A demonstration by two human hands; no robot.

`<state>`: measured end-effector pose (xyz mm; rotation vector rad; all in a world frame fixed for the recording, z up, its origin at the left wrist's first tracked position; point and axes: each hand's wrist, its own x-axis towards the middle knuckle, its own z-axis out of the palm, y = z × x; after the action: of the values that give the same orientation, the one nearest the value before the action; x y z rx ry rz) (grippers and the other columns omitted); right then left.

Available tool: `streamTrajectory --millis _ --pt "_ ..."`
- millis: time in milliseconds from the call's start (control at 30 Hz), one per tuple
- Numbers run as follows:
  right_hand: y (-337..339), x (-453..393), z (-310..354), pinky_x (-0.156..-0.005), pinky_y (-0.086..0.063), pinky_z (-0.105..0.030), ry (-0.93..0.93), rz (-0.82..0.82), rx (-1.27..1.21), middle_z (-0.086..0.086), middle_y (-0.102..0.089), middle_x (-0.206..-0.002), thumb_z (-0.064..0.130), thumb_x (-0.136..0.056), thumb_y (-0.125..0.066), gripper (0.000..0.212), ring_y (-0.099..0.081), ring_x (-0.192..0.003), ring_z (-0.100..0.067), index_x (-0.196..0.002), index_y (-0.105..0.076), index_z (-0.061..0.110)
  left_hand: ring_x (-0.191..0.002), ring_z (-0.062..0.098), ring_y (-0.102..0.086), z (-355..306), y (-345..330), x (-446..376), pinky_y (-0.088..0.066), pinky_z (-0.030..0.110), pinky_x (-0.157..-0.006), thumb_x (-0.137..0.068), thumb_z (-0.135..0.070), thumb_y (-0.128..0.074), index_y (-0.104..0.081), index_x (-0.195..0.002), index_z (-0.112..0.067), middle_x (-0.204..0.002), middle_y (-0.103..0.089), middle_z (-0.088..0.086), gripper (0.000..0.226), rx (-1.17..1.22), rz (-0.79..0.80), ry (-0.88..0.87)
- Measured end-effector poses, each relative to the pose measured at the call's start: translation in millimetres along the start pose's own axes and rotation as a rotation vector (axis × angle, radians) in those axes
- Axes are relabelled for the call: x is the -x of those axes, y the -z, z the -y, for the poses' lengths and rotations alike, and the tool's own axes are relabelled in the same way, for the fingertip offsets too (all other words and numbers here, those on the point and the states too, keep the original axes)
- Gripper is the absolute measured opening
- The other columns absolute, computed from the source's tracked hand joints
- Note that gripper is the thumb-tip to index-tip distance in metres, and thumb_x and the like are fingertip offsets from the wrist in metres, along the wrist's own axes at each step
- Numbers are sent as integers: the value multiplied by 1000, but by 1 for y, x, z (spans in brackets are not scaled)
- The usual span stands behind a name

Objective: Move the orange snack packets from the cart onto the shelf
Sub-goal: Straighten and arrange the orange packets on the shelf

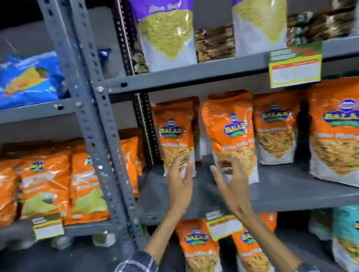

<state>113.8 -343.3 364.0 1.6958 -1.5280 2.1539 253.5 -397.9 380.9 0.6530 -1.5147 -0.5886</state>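
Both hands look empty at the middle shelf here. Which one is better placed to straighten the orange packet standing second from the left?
Probably the right hand: its spread fingers are already in front of that orange packet, at its lower part. The left hand is open in front of the leftmost packet on the shelf.

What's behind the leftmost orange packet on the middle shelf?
Behind the leftmost orange packet another orange packet shows at its right edge and top. How many more stand further back is hidden. The left hand is open in front of it.

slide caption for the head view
Both open hands, left hand and right hand, reach toward orange snack packets on the shelf.
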Motion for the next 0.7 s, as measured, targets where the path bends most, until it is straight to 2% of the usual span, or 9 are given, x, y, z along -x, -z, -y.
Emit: streamTrajectory --millis 67,133,200,267,400,433,533,567,700 --pt "-32 -8 4 -83 -50 -28 -23 71 -26 1 -63 -101 31 -91 -69 22 -64 -92 -18 -107 -56 26 -115 11 -62 17 19 -22 -49 28 -99 -99 -23 -57 -61 -123 -24 -124 -65 -2 25 -13 -14 12" --pt "-64 -15 3 -79 -47 -25 -50 143 -5 0 -59 -98 32 -92 -68 25 -60 -88 -12 -110 -54 22 -125 19 -56 36 34 -45 -44 30 -105 -97 -12 -58 -53 -133 -14 -134 -58 3 36 -2 -25 68" --pt "-87 -22 -5 -82 -44 -27 -119 183 -21 -1 -55 -101 26 -90 -71 35 -54 -91 -12 -114 -50 13 -130 22 -50 49 37 -62 -40 16 -102 -91 4 -57 -47 -139 -8 -138 -52 3 50 27 -73 176" --pt "-109 -30 -17 -95 -46 -40 -239 200 -50 -9 -53 -118 15 -86 -75 48 -55 -112 -23 -122 -46 1 -130 22 -49 60 39 -78 -36 7 -92 -86 10 -56 -42 -143 -4 -140 -49 8 60 53 -128 313" --pt "-130 -45 -40 -108 -45 -51 -432 257 -86 -18 -54 -136 7 -80 -81 65 -54 -128 -35 -131 -44 -6 -136 27 -47 91 38 -99 -42 30 -106 -86 8 -48 -37 -148 -6 -147 -49 11 65 108 -42 514" --pt "-131 -44 -44 -108 -45 -52 -447 274 -86 -19 -55 -138 8 -79 -82 68 -54 -129 -35 -134 -43 -4 -135 27 -49 97 39 -98 -43 30 -105 -87 6 -46 -39 -147 -5 -146 -51 11 61 105 -31 543" --pt "-135 -46 -53 -109 -46 -49 -422 311 -44 -15 -56 -140 15 -77 -84 77 -54 -130 -30 -140 -42 2 -115 25 -61 115 39 -96 -47 7 -73 -94 -1 -48 -59 -118 -10 -118 -67 4 28 37 -21 535" --pt "-137 -47 -54 -107 -47 -47 -401 321 -24 -13 -57 -139 18 -76 -85 77 -55 -129 -28 -139 -43 4 -110 28 -63 121 39 -96 -48 10 -66 -92 0 -49 -63 -111 -12 -106 -69 2 27 15 -11 523" --pt "-137 -58 -64 -87 -53 -26 -363 340 -12 -5 -65 -120 19 -73 -87 58 -64 -115 -24 -120 -54 14 -109 25 -63 130 42 -95 -51 33 -88 -79 5 -57 -60 -126 -9 -116 -69 6 49 -17 29 536"
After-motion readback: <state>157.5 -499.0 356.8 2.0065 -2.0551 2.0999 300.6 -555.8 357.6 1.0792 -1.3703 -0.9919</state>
